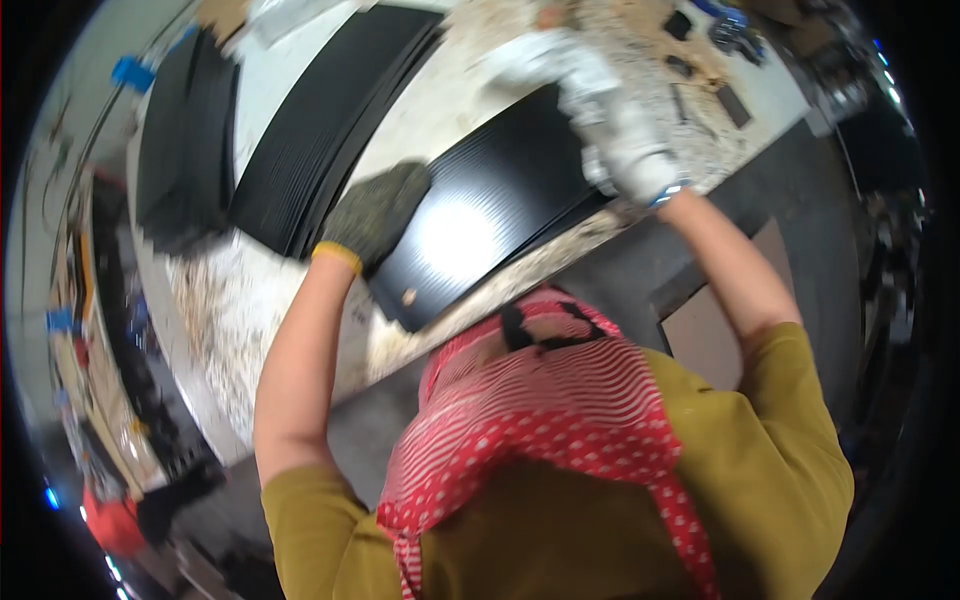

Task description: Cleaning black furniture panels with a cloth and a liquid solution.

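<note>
A stack of glossy black panels (500, 190) lies slantwise near the table's front edge, with a bright glare and a small tan spot on the top one. My left hand (385, 210), in a dark green knit glove with a yellow cuff, lies along the far left side of this stack, fingers stretched out. My right hand (625, 140) is in a white glove over the stack's right end. Crumpled white material (550, 62) reaches leftward from it. Motion smears this area, so the fingers cannot be told from a possible cloth.
Beyond my left hand lie a fanned stack of black panels (330, 130) and another black stack (185, 140). The pale table (215, 310) is littered with debris. Small dark pieces and blue items (728, 25) lie far right. A brown board (705, 335) is below the table's edge.
</note>
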### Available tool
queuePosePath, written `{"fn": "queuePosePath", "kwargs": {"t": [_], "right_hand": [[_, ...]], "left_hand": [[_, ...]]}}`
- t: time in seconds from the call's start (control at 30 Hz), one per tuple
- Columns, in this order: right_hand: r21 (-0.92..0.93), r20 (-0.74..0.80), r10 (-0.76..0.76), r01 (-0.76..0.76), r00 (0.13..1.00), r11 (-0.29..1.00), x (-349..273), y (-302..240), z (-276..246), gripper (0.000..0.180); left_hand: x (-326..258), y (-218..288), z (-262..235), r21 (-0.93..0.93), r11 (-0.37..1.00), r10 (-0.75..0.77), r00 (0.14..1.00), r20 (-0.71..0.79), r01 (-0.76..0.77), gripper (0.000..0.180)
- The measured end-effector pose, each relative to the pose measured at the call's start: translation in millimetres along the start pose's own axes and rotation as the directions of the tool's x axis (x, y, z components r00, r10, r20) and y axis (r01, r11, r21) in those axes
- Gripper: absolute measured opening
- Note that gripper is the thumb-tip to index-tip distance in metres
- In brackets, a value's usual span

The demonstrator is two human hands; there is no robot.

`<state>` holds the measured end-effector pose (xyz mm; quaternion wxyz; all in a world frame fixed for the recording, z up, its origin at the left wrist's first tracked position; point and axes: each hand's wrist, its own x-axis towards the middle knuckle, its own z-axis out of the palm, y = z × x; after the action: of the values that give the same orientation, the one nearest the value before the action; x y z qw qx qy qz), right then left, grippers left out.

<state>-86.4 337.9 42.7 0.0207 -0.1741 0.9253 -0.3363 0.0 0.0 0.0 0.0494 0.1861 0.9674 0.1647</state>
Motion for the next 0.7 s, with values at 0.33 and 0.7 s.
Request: {"fn": "queuePosePath", "kwargs": {"t": [0.33, 0.7], "right_hand": [[0.108, 0.173, -0.888, 0.887, 0.427, 0.448, -73.8, -114.1, 116.0, 0.022], [-0.395, 0.115, -0.798, 0.764, 0.592, 0.510, -91.7, -124.6, 89.0, 0.026]], "left_hand": [[5.1, 2.6, 13.4, 0.489, 0.869, -0.010, 0.986, 0.164, -0.072, 0.033], [-17.3, -6.7, 11.9, 0.095, 0.995, 0.024, 0.989, -0.148, -0.010, 0.034]]}}
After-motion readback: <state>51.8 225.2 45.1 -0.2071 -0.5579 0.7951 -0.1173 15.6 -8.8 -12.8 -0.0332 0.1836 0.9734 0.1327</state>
